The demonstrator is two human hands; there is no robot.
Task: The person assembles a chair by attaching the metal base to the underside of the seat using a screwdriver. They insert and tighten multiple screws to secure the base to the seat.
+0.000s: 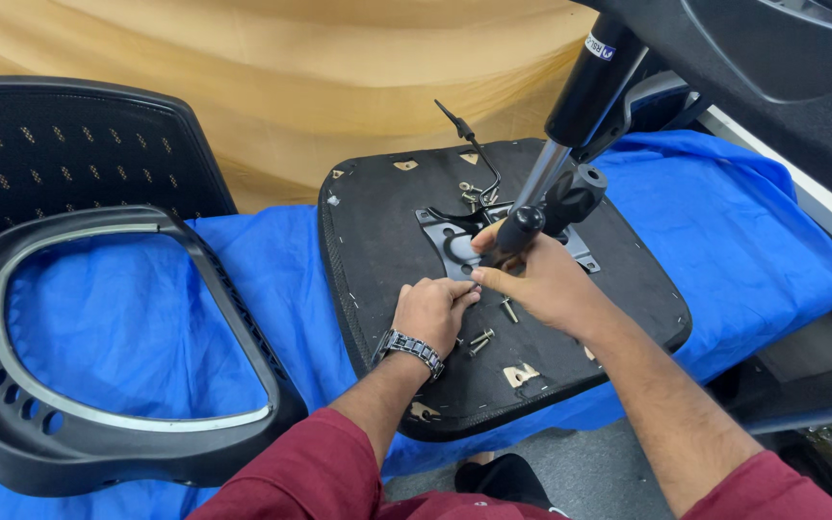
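- Left hand, nearest, pinches a small part against the upturned seat base.
- Right hand, just right, grips black lever handle; long axis runs far-right.
- Loose bolts lie between the wrists.

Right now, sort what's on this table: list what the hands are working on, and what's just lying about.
In hand:
- seat base, upside down
- metal mechanism plate
- black lever handle, gripped by right hand
- left hand fingertips at plate edge
- loose bolts

Lying about:
- backrest frame
- mesh chair back
- blue cover
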